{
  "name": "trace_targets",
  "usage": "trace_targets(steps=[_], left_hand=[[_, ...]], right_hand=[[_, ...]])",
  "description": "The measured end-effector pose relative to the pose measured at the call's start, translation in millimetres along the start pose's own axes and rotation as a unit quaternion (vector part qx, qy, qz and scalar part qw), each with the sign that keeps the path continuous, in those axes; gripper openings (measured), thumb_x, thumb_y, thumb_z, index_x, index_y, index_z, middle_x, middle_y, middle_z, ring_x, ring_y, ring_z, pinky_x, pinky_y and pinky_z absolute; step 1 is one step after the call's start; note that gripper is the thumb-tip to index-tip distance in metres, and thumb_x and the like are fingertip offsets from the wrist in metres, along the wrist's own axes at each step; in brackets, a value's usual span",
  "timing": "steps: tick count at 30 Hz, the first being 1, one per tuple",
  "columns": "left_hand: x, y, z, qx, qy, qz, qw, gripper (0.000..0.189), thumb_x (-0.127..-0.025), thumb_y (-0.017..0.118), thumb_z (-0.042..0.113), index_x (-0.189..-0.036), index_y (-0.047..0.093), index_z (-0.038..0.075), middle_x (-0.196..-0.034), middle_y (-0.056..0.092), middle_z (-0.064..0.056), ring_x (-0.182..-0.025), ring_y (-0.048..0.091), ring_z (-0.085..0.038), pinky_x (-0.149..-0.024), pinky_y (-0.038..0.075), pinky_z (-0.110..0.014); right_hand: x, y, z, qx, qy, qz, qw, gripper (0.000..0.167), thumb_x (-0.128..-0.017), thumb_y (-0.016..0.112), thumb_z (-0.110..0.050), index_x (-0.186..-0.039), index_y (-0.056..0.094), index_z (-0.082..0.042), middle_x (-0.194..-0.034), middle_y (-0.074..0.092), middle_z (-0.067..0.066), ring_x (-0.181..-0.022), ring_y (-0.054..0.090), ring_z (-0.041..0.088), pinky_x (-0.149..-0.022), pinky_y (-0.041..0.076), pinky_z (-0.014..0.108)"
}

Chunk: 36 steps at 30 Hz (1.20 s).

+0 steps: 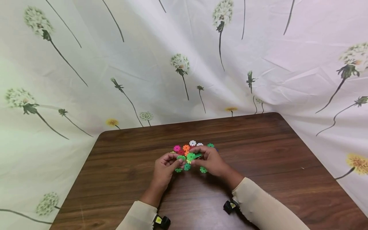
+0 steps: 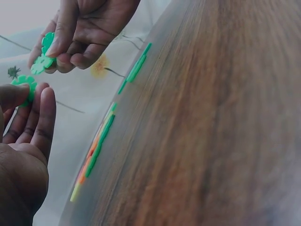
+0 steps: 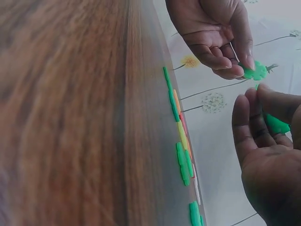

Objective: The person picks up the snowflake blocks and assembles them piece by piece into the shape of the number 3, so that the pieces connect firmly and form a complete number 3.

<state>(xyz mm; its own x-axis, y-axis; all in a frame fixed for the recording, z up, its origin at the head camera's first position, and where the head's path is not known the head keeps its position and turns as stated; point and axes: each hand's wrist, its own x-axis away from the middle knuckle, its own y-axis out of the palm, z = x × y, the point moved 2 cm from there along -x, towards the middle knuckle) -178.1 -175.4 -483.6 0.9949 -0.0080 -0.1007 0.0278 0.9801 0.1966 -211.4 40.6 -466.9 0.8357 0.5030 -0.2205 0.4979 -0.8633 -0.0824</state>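
In the head view my left hand [image 1: 164, 168] pinches one green notched plastic disc [image 1: 181, 157] between thumb and fingers. Facing it, my right hand [image 1: 213, 162] pinches a pair of joined green notched discs [image 1: 191, 156]. The left wrist view shows the joined green discs [image 2: 43, 62] set at an angle to each other, a small gap away from the single green disc [image 2: 27, 84]. Both hands are raised above the table, over loose notched discs. From the right wrist, the fingers partly hide the joined discs [image 3: 276, 124].
Several loose discs lie flat under and behind the hands, including a pink disc [image 1: 177, 148], an orange disc [image 1: 186, 147], a white disc [image 1: 192, 143] and a green disc [image 1: 203, 170]. The brown wooden table [image 1: 120, 179] ends at a dandelion-printed curtain [image 1: 155, 73].
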Motion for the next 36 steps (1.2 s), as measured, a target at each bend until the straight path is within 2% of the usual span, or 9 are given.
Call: trace_targets(steps=[8,14,17,23,29,31,36], left_hand=[[1.0,1.0,1.7,-0.001,0.001,-0.009,1.0000,0.023,-0.099,0.071,-0.011,-0.117,0.061,-0.022,-0.090,0.079,0.000,-0.077,0.080,-0.013,-0.079,0.069,-0.033],[1.6,0.9,1.9,-0.002,0.014,-0.006,0.9999,0.023,-0.099,0.069,-0.012,-0.116,0.060,-0.024,-0.089,0.079,0.000,-0.076,0.079,-0.012,-0.076,0.069,-0.031],[1.7,0.9,1.9,0.001,0.026,-0.006,0.9997,0.021,-0.100,0.069,-0.012,-0.116,0.062,-0.023,-0.092,0.080,-0.002,-0.080,0.080,-0.012,-0.077,0.069,-0.030],[2.0,3.4,6.4,-0.004,0.074,-0.003,0.9973,0.024,-0.102,0.069,-0.008,-0.119,0.064,-0.024,-0.103,0.080,-0.002,-0.092,0.081,-0.013,-0.080,0.069,-0.030],[3.5,8.0,12.6,-0.008,0.089,0.000,0.9960,0.026,-0.103,0.066,-0.010,-0.124,0.064,-0.023,-0.108,0.079,0.004,-0.092,0.078,-0.006,-0.078,0.068,-0.026],[3.9,8.4,13.2,-0.012,0.096,-0.001,0.9953,0.024,-0.103,0.066,-0.010,-0.123,0.065,-0.022,-0.111,0.078,0.002,-0.093,0.077,-0.006,-0.079,0.068,-0.027],[4.3,6.7,12.9,-0.025,0.121,-0.011,0.9923,0.021,-0.103,0.067,-0.008,-0.120,0.067,-0.020,-0.122,0.073,-0.014,-0.094,0.076,-0.007,-0.082,0.069,-0.033]], right_hand=[[0.3,1,-1,0.011,-0.029,0.015,0.9994,0.031,-0.097,0.073,0.011,-0.128,0.070,0.008,-0.134,0.066,0.029,-0.107,0.070,0.004,-0.084,0.062,0.019],[1.0,1,-1,0.002,-0.039,0.010,0.9992,0.029,-0.102,0.074,0.000,-0.130,0.070,0.008,-0.130,0.068,0.029,-0.103,0.070,0.008,-0.085,0.064,0.025],[1.0,2,-1,0.006,-0.037,0.013,0.9992,0.028,-0.102,0.073,0.000,-0.129,0.071,0.006,-0.132,0.069,0.029,-0.098,0.071,0.005,-0.083,0.065,0.029],[1.2,2,-2,-0.004,-0.034,0.013,0.9993,0.030,-0.100,0.072,0.004,-0.131,0.071,0.007,-0.136,0.067,0.031,-0.099,0.071,0.002,-0.086,0.067,0.035],[1.7,2,-2,0.006,-0.029,0.011,0.9995,0.036,-0.100,0.075,0.002,-0.134,0.070,0.009,-0.142,0.066,0.031,-0.103,0.070,0.004,-0.082,0.064,0.026],[1.8,3,-2,0.009,-0.026,0.009,0.9996,0.037,-0.100,0.074,0.004,-0.135,0.068,0.011,-0.146,0.063,0.032,-0.101,0.070,0.003,-0.081,0.064,0.025],[1.3,3,-2,0.018,-0.025,0.010,0.9995,0.036,-0.100,0.071,0.007,-0.136,0.067,0.011,-0.147,0.063,0.032,-0.096,0.070,0.003,-0.081,0.065,0.029]])
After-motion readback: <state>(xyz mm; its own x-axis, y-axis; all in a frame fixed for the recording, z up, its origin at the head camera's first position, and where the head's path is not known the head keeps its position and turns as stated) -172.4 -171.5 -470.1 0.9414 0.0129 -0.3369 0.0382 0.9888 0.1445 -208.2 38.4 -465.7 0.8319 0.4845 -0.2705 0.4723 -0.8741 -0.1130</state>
